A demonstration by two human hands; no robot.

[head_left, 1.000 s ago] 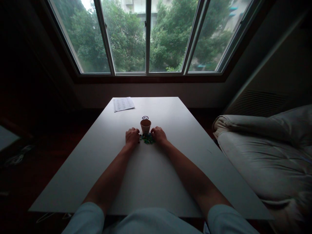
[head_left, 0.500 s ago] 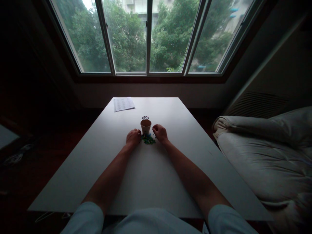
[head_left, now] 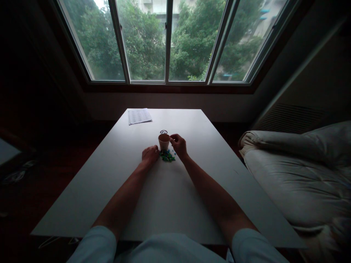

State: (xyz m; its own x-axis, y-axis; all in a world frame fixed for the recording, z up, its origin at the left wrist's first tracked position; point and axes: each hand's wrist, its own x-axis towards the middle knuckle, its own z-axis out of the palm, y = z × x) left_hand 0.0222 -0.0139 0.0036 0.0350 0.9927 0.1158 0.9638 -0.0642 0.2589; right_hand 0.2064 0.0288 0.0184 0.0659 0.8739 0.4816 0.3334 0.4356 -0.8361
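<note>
A small brown paper cup [head_left: 163,141] stands upright at the middle of the white table [head_left: 164,197]. Just in front of it lies a little heap of green and blue beads [head_left: 167,156]. My right hand [head_left: 178,145] is raised beside the cup's right rim, fingers pinched together; what they hold is too small to see. My left hand [head_left: 149,155] rests on the table left of the heap, fingers curled at its edge.
A printed sheet of paper [head_left: 139,116] lies at the table's far left. A small dark ring-shaped object [head_left: 163,132] sits behind the cup. A pale padded mattress [head_left: 298,171] lies close to the table's right side. Windows [head_left: 167,40] span the far wall.
My right hand has lifted off the bead heap and moved up to the cup's rim, fingers pinched. My left hand has stayed by the heap.
</note>
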